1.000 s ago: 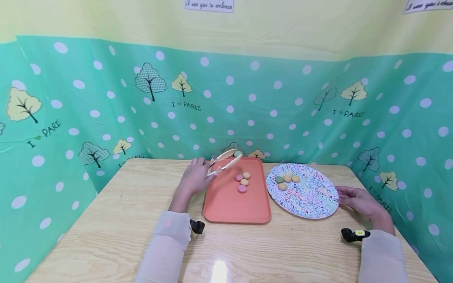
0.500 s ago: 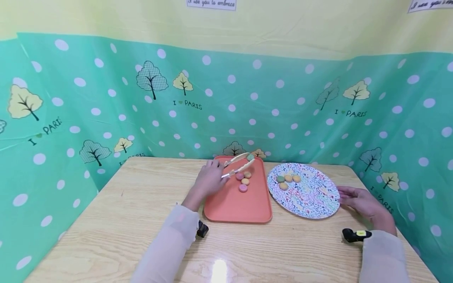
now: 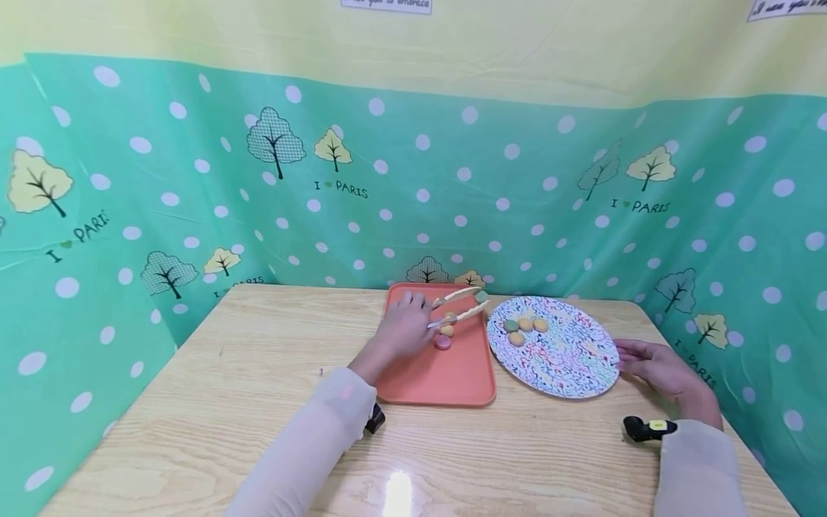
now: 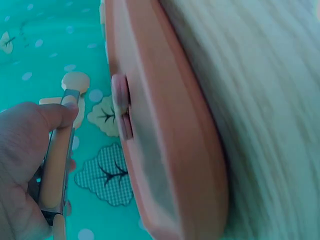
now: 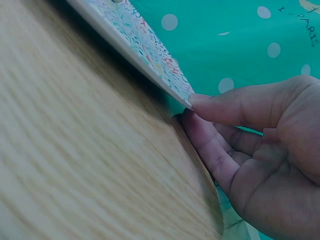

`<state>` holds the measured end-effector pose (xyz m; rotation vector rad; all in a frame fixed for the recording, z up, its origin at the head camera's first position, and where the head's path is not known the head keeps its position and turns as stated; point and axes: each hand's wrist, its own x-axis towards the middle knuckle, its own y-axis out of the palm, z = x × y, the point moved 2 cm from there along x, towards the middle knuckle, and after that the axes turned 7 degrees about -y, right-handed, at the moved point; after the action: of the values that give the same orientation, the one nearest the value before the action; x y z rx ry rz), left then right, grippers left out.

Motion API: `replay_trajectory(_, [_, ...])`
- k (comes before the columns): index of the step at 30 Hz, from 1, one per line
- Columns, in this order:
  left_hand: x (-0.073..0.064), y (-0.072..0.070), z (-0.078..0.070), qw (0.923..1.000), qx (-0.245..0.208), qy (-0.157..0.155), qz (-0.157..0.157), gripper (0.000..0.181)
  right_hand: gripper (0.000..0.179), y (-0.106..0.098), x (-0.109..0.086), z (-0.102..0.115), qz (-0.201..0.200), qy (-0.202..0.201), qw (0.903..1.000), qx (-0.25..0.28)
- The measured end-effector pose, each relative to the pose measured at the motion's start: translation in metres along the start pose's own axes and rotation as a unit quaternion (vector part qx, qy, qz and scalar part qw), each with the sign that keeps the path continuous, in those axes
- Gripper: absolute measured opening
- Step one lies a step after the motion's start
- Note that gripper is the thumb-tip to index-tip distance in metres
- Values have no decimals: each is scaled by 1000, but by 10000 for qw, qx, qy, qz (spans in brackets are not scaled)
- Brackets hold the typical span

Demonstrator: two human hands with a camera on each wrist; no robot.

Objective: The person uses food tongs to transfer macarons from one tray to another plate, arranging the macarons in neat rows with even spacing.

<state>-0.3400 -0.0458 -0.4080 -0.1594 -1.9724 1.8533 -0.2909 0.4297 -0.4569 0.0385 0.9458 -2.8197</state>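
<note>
My left hand (image 3: 405, 327) grips a pair of tongs (image 3: 460, 316) over the tray's right side. Between the cream tips is a green macaron (image 3: 481, 296), held up near the plate's left edge. In the left wrist view the thumb presses along the tongs' handle (image 4: 55, 170). Below, the orange tray (image 3: 433, 384) holds pink and yellow macarons, among them a pink macaron (image 3: 442, 342); the tongs and hand partly hide them. My right hand (image 3: 665, 375) pinches the right rim of the colourful speckled plate (image 3: 568, 362), thumb on top and fingers beneath.
At the plate's left part sit a green macaron (image 3: 511, 326) and several yellow macarons (image 3: 540, 325). Tray and plate stand side by side on a wooden table (image 3: 530, 459). A green dotted curtain (image 3: 413, 179) hangs behind and along both sides.
My left hand has moved right across the tray, carrying the tongs and green macaron from the tray's far left toward the plate. The right hand stays at the plate's rim.
</note>
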Motion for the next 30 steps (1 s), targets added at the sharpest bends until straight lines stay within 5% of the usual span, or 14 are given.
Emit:
replay_trajectory(12, [4,-6,-30,9987,294,364,176,42,65,-1,2,-2,-13,43,9999,108])
replay_trajectory(30, [9,-2,-68,9937,666,853,277,55,68,-1,1,0,-6,34,9999,141])
